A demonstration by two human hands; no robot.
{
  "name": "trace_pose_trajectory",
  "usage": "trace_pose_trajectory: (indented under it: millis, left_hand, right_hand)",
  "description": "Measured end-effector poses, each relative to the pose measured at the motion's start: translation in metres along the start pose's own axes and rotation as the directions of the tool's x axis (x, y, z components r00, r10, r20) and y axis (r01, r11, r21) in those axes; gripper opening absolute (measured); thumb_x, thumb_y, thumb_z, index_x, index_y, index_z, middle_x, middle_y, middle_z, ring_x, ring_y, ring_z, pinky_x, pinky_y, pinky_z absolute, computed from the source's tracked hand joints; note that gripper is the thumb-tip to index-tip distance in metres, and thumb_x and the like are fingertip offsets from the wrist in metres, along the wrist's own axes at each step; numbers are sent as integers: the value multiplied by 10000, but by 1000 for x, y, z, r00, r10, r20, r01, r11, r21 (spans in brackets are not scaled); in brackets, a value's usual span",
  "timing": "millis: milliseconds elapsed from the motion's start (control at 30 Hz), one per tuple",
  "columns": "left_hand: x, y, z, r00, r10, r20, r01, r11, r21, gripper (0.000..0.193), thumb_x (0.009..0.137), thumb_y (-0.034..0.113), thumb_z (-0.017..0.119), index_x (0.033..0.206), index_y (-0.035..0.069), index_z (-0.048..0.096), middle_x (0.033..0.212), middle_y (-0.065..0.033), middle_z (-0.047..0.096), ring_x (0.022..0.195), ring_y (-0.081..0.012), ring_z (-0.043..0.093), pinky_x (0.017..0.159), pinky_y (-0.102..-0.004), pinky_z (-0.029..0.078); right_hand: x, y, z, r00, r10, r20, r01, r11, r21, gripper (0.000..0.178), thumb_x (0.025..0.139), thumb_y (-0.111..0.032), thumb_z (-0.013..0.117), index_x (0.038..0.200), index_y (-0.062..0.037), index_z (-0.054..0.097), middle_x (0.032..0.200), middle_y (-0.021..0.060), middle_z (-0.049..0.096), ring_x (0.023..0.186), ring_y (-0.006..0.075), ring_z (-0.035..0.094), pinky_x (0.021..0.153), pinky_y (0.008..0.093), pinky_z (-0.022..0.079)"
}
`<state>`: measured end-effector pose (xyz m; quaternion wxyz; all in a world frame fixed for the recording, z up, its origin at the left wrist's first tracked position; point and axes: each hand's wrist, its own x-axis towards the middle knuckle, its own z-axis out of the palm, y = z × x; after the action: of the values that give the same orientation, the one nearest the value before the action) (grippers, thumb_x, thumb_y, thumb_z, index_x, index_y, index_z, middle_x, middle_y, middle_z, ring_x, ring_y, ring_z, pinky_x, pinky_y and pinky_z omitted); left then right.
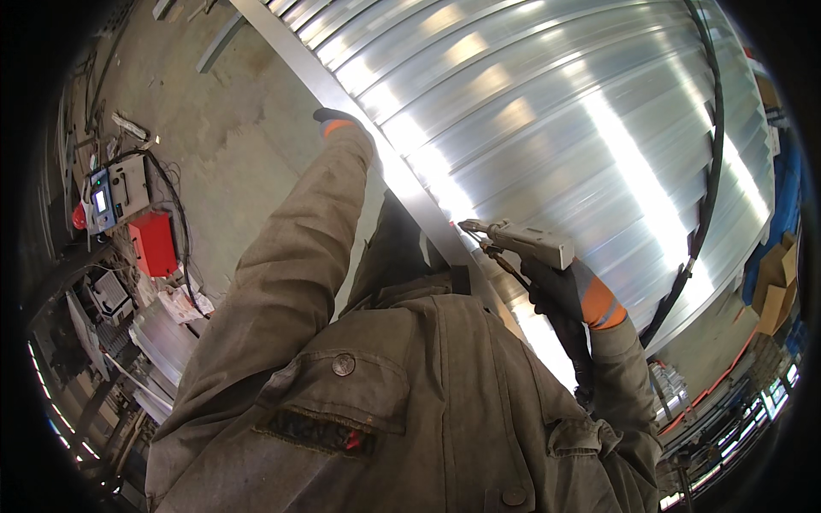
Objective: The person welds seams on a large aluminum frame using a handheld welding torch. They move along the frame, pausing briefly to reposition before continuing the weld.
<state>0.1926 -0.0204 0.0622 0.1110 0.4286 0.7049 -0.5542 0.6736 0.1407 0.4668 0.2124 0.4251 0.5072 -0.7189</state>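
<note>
My right hand [560, 289], in a black glove with an orange cuff, grips a grey hand-held welding torch [523, 240]. The torch's nozzle points left at the grey frame bar [338, 90] along the edge of a large ribbed shiny metal panel [547, 103]. A black hose [714, 145] runs from the torch up over the panel. My left hand [332, 121], gloved the same way, reaches far up and lies against the frame bar. Its fingers are hidden behind my sleeve.
On the concrete floor at left stand a red box [154, 242] and a grey machine with a small screen [115, 195], with cables around them. Stacked metal profiles [158, 338] lie lower left. Cardboard boxes [774, 286] sit at right.
</note>
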Motion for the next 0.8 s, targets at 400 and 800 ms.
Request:
trace_pose_trajectory:
  millis: [400,800]
  left_hand:
    - [-16,1,-33,998,13,69,-3,991,-136,475,1096,190,568,1539,29,622,1548,-176,635,1443,-394,581,1196,-647,427]
    - [-64,-26,-71,991,115,67,-106,986,-128,478,1080,223,603,1527,58,646,1546,-160,642,1440,-423,578,1173,-711,410]
  right_hand:
    - [14,13,0,997,61,43,-60,998,-27,444,1080,-365,709,1350,-19,639,919,40,652,762,151,689,626,333,604]
    - [20,-3,-5,994,12,106,-4,997,-76,448,1092,-347,694,1393,-22,628,849,37,648,699,131,662,592,316,569]
